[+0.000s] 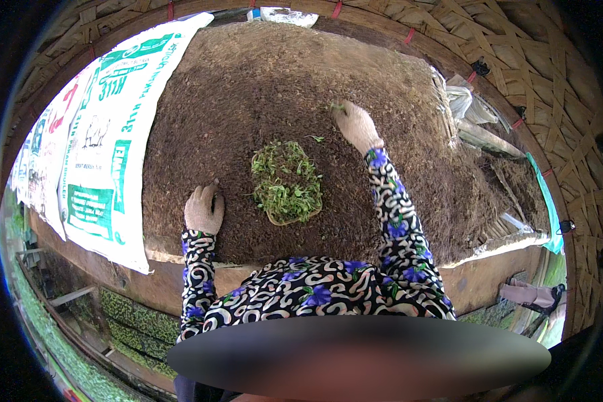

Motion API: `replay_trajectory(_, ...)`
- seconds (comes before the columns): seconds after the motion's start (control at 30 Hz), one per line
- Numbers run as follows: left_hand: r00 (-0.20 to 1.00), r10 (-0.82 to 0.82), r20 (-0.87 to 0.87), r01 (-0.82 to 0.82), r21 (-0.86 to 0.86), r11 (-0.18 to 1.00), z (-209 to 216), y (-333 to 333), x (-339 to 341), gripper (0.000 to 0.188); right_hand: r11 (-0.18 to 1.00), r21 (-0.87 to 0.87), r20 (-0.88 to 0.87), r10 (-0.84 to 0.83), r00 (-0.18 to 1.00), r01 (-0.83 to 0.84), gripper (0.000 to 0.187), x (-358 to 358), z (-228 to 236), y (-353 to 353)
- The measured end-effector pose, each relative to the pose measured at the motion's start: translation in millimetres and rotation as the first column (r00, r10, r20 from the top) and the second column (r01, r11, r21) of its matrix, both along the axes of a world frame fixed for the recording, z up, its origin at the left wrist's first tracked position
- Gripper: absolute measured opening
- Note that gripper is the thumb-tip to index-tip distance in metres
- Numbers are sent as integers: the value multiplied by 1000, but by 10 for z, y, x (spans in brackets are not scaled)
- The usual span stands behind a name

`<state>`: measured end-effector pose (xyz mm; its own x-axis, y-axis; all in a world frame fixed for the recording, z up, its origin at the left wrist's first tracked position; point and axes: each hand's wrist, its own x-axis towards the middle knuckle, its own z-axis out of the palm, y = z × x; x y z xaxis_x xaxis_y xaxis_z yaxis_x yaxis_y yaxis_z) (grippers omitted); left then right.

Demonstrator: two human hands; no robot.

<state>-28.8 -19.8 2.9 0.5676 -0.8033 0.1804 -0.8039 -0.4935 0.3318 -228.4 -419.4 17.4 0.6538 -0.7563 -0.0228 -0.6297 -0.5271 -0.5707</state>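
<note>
A shallow, roughly rectangular container (275, 220) full of small green seedlings (289, 181) sits on the dark soil (248, 87) in front of me. One loose seedling (315, 138) lies on the soil just beyond it. My right hand (356, 127) is past the container's far right corner, its fingers pinched on a small green seedling (337, 106) close to the soil. To the left of the container, my left hand (204, 210) rests low over the soil with its fingers curled together. Whatever those fingers may hold is too small to make out.
White printed sacks (107, 147) cover the bed's left side. Crumpled clear plastic (467, 104) lies at the right edge. Rows of green plants (134, 321) stand below left. Another person's leg (526, 295) shows at lower right. Woven bamboo (543, 80) borders the top and right.
</note>
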Motion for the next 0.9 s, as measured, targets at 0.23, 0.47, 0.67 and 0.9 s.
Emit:
replay_trajectory(0.23, 1000, -6, -10, 6, 12, 1000, -4, -7, 11, 34, 927, -119, -110, 343, 933, -355, 39, -143, -80, 516)
replay_trajectory(0.47, 1000, 0, -20, 0, -6, 1000, 15, 3, -6, 37, 978, -147, -19, -149, 989, 145, 40, -25, -188, -125)
replay_trajectory(0.67, 996, 10, -92, -5, 48, 999, 27, -11, 31, 35, 979, -159, -284, 76, 956, -125, 43, 241, -224, -204)
replay_trajectory(0.9, 1000, 1, 5, -1, -28, 1000, -19, 13, 9, 32, 955, -249, -8, -167, 986, 159, 36, 504, -306, -613)
